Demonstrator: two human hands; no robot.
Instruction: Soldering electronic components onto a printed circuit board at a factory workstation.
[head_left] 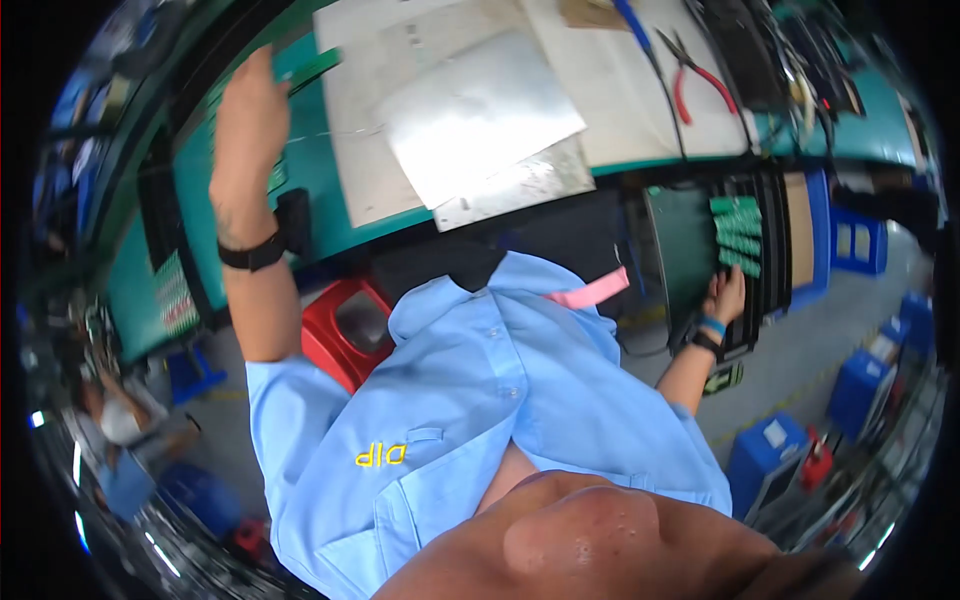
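My left hand [250, 125] reaches far out over the teal bench at the left, back of the hand up. Its fingers are mostly hidden, so a grip cannot be made out. Beside the fingertips lies a green strip [315, 69], and part of a green circuit board [277, 177] shows next to the wrist. Down at the right, my right hand [726, 297] has its fingers curled and closed at the near end of a row of green circuit boards [739, 238]. The row stands in a dark rack [678, 260]; the nearest board's edge meets my fingertips.
A shiny metal sheet [485, 115] lies on white boards mid-bench. Red-handled pliers [690, 85] and a blue-handled tool [640, 30] lie to its right. A red stool [335, 330] stands by my left side. Blue bins [765, 455] stand on the floor at right.
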